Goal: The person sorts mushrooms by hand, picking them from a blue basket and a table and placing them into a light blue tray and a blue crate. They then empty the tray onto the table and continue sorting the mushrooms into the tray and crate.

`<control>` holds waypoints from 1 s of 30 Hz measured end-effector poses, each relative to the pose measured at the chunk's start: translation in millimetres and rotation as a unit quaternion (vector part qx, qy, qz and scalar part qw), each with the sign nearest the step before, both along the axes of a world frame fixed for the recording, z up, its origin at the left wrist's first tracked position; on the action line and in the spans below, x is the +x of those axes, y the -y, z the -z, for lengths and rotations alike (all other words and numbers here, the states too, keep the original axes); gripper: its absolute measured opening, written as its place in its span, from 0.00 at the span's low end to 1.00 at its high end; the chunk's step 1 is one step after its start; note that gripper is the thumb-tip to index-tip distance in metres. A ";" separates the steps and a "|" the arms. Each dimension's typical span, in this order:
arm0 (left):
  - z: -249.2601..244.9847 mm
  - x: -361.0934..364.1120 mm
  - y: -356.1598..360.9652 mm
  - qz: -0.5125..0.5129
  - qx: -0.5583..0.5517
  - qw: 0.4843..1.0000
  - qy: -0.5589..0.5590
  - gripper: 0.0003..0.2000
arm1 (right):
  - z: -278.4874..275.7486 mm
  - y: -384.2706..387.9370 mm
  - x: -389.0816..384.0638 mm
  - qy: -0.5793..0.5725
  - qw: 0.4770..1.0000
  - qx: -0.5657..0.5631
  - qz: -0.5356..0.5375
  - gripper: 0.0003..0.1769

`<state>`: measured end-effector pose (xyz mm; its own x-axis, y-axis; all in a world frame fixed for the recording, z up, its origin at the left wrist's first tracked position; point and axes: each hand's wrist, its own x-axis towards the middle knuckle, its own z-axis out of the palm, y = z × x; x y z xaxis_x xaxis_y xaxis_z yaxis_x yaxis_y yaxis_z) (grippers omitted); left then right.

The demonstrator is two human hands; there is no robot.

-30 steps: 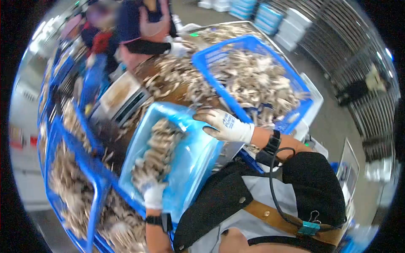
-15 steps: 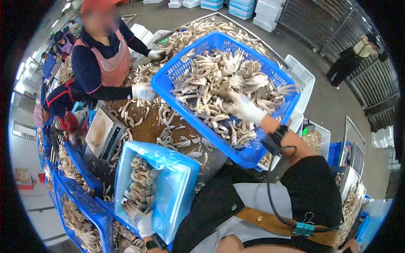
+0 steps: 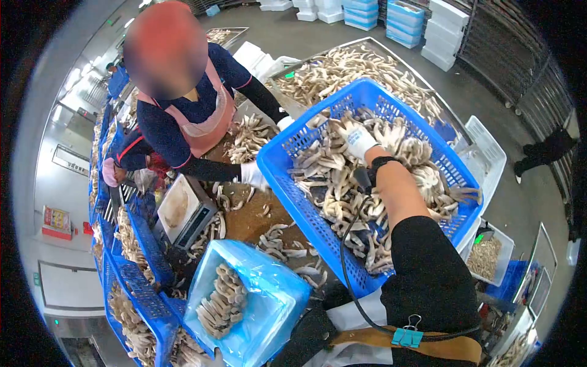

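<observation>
A blue perforated basket [image 3: 278, 177], full of pale long-stemmed mushrooms [image 3: 333, 196], is tilted across the middle. My right hand [image 3: 359, 139], in a white glove, is inside its upper part with the fingers closed around mushrooms; the fingertips are partly hidden among them. To the lower left stands a box lined with blue plastic film [image 3: 269, 306], holding a neat row of mushrooms [image 3: 223, 303] along its left side. My left hand is not in view.
A co-worker [image 3: 189, 116] stands across the table, gloved hands beside the basket. A scale [image 3: 186, 211] and mushroom-filled blue crates [image 3: 143, 300] are at left. More mushrooms [image 3: 361, 70] lie on the table behind. White bins [image 3: 489, 153] stand at right; another person [image 3: 550, 147] is farther off.
My left hand has left the lined box and gone out of view. My right hand has moved to the basket's upper part and closed on mushrooms. The view has shifted, with the scene lower and farther right.
</observation>
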<state>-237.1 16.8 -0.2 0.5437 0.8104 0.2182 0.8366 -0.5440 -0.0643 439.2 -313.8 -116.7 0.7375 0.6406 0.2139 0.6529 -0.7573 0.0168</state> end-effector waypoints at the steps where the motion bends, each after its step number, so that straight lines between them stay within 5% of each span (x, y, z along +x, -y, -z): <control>1: -5.5 2.4 1.7 -0.002 0.003 1.000 0.003 0.51 | 2.4 5.4 5.7 -0.109 0.993 -0.010 0.033 0.50; 2: -11.4 8.8 1.8 -0.006 0.005 1.000 0.009 0.51 | -26.8 5.4 -2.1 -0.177 0.983 -0.018 0.054 0.45; 4: -26.8 25.3 1.1 0.000 0.007 1.000 0.024 0.50 | -22.5 9.5 -2.2 -0.119 0.989 0.068 0.055 0.49; 7: -48.7 70.9 7.2 0.048 -0.061 0.991 0.106 0.49 | 32.9 17.0 6.6 -0.166 0.886 0.433 0.015 0.54; 9: -56.3 120.3 21.5 0.123 -0.221 0.941 0.224 0.45 | 0.0 20.3 -40.6 -0.447 0.597 0.665 0.039 0.42; 11: -76.9 177.8 57.1 0.195 -0.377 0.881 0.211 0.43 | -28.6 33.3 -89.9 -0.590 0.362 0.721 0.029 0.26; 12: -78.3 198.9 68.3 0.207 -0.441 0.859 0.153 0.42 | -56.8 37.6 -117.6 -0.682 0.201 0.698 -0.084 0.27; 13: -62.3 213.0 72.7 0.329 -0.429 0.830 0.140 0.41 | -58.2 36.7 -140.2 -0.686 0.185 0.698 -0.091 0.30; 16: -51.9 278.1 119.3 0.365 -0.631 0.668 0.153 0.38 | -59.2 33.6 -203.8 -0.693 0.140 0.697 -0.116 0.39; 18: -47.6 308.3 157.0 0.224 -0.859 0.412 0.205 0.40 | -66.3 29.7 -247.9 -0.696 0.112 0.696 -0.136 0.45; 19: -7.3 314.8 153.0 0.284 -0.893 0.260 0.234 0.38 | -73.9 22.3 -262.4 -0.685 0.105 0.674 -0.256 0.40; 20: -24.3 318.6 171.1 0.309 -0.881 0.243 0.262 0.40 | -59.1 18.0 -278.0 -0.618 0.308 0.699 -0.183 0.36; 21: -18.4 314.5 175.0 0.290 -0.874 0.257 0.293 0.39 | -90.2 20.3 -287.6 -0.611 0.449 0.629 -0.173 0.35; 22: -9.1 309.5 174.1 0.270 -0.865 0.272 0.323 0.39 | -107.3 15.6 -295.4 -0.589 0.537 0.585 -0.151 0.35; 23: -4.4 301.7 164.4 0.195 -0.918 0.217 0.268 0.37 | -124.5 11.0 -303.3 -0.564 0.618 0.532 -0.129 0.35; 25: 4.9 293.5 156.3 0.196 -0.920 0.218 0.260 0.37 | -132.2 3.6 -318.8 -0.550 0.615 0.556 -0.099 0.36; 28: 17.7 287.0 148.4 0.204 -0.916 0.207 0.278 0.37 | -108.0 5.0 -322.2 -0.447 0.722 0.523 -0.074 0.37; 30: 15.8 285.3 152.5 0.203 -0.905 0.214 0.306 0.37 | -93.9 4.8 -324.9 -0.404 0.732 0.546 -0.057 0.37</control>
<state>48.1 -135.7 -15.9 0.9683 -0.2180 -0.1219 0.2461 0.7498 0.6141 114.3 -318.6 -22.8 0.8610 0.4801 0.1677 0.1764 0.0274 -0.9839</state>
